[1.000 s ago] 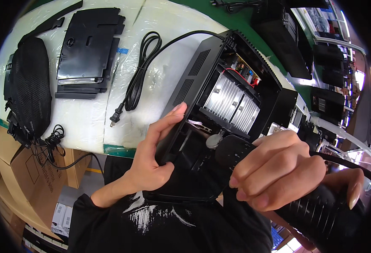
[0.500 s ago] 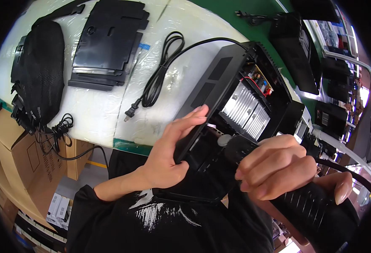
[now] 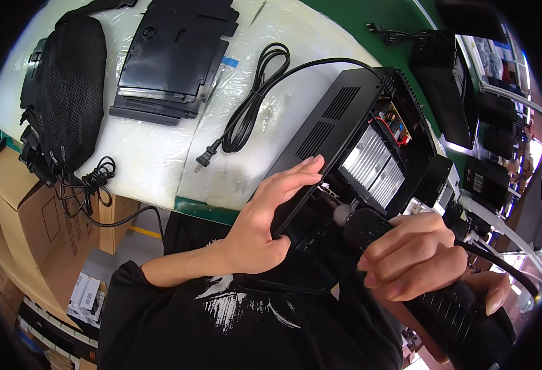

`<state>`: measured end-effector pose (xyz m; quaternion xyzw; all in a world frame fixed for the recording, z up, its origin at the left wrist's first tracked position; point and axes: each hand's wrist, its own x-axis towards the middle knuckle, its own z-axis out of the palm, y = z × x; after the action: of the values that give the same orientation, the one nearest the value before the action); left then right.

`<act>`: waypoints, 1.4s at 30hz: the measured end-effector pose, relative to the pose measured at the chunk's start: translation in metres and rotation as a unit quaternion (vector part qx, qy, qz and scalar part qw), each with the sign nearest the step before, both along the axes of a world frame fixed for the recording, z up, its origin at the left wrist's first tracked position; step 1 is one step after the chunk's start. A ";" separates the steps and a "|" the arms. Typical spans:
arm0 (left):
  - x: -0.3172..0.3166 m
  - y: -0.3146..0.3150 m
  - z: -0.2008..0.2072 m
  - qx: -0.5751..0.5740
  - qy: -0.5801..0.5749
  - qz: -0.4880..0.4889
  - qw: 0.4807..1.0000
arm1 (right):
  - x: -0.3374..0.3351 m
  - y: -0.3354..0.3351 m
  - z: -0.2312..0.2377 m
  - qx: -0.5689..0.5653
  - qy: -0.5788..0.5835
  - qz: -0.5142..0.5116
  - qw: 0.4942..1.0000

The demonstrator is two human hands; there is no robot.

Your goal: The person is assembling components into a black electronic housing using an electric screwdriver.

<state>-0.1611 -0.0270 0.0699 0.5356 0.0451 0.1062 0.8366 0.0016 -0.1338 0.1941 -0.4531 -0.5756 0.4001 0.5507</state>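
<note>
A black metal equipment case (image 3: 311, 142) with slotted vents stands tilted before me, open on its right side. Inside it show a silver finned heat sink (image 3: 372, 168) and a circuit board with red wires (image 3: 398, 131). My left hand (image 3: 264, 225) grips the case's near end, fingers over the vented face and thumb at the lower edge. In my right hand (image 3: 415, 253) is a thick black hand tool (image 3: 364, 231) with ribbed sides and a rounded grey tip. That tip is at the case's open near end; whether it touches is unclear.
A coiled black power cord (image 3: 249, 114) runs from the case across the plastic-covered padded table (image 3: 150, 163). Black panels (image 3: 175, 55) and a black mesh bag (image 3: 73, 92) lie on the left. Cardboard boxes (image 3: 43, 240) stand below; other black cases (image 3: 440, 86) sit at right.
The case, the table things and my left hand appear shifted slightly right in the view. My right hand keeps hold of the tool, its tip still near the case's open end.
</note>
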 end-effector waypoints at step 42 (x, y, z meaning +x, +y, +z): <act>0.007 0.000 0.014 0.147 -0.012 0.027 0.989 | -0.013 -0.097 0.050 0.384 0.306 -0.274 0.827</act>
<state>-0.1544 -0.0272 0.0840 0.6503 0.0334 0.1403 0.7459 -0.0116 -0.2312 0.2437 -0.1988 -0.3371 0.0972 0.9151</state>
